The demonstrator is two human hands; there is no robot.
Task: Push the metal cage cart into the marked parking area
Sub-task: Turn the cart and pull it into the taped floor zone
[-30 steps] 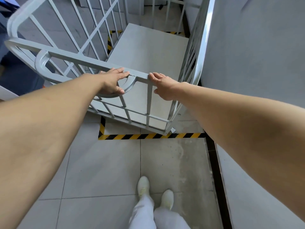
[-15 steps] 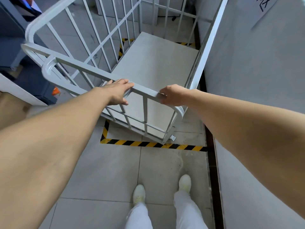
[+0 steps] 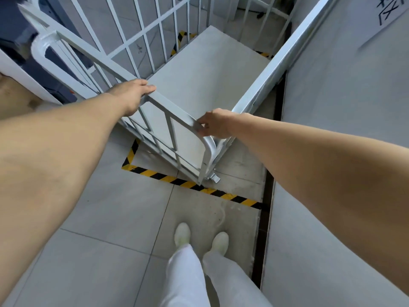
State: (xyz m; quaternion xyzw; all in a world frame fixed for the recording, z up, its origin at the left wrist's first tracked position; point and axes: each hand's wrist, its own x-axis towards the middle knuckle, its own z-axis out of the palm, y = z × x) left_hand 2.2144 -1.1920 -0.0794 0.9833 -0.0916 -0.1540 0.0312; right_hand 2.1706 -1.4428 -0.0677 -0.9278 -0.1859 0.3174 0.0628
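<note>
The grey metal cage cart point(image 3: 203, 69) stands in front of me with barred sides and a flat floor plate. It sits inside the yellow-and-black striped floor marking point(image 3: 194, 186), turned a little askew, its near right corner just over the front stripe. My left hand point(image 3: 130, 94) lies over the cart's near top rail, fingers curled on it. My right hand point(image 3: 215, 125) grips the same rail near its rounded right corner. A caster point(image 3: 214, 178) shows under that corner.
A grey wall point(image 3: 345, 129) runs close along the cart's right side, with a paper sign point(image 3: 389, 16) on it. Dark blue equipment point(image 3: 20, 41) and a white edge stand at the left. My white shoes point(image 3: 200, 239) stand on the tiled floor behind the stripe.
The cart has rolled farther into the marked area and swung, its near right corner toward me. My right hand has slid toward the rail's right corner. My feet have stepped forward.
</note>
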